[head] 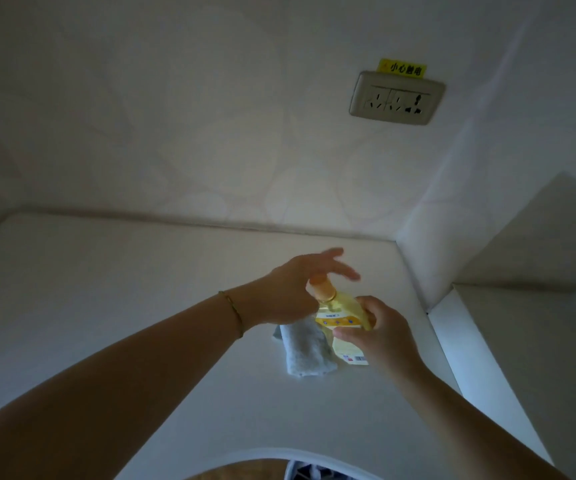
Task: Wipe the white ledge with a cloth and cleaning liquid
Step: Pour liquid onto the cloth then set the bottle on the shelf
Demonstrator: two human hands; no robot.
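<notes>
White ledge (106,306); yellow bottle (340,315), label unreadable, in right hand (380,336) grip; left hand (290,292) fingers spread at cap.

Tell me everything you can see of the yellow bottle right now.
The yellow bottle looks like clear plastic holding yellow liquid, with an orange-yellow cap and a pale label with small print. It is held above the white ledge, tilted with the cap toward the wall. The right hand grips its body; the left hand is at the cap, fingers blurred. The grey cloth lies on the ledge beneath it; I cannot tell whether they touch.
</notes>
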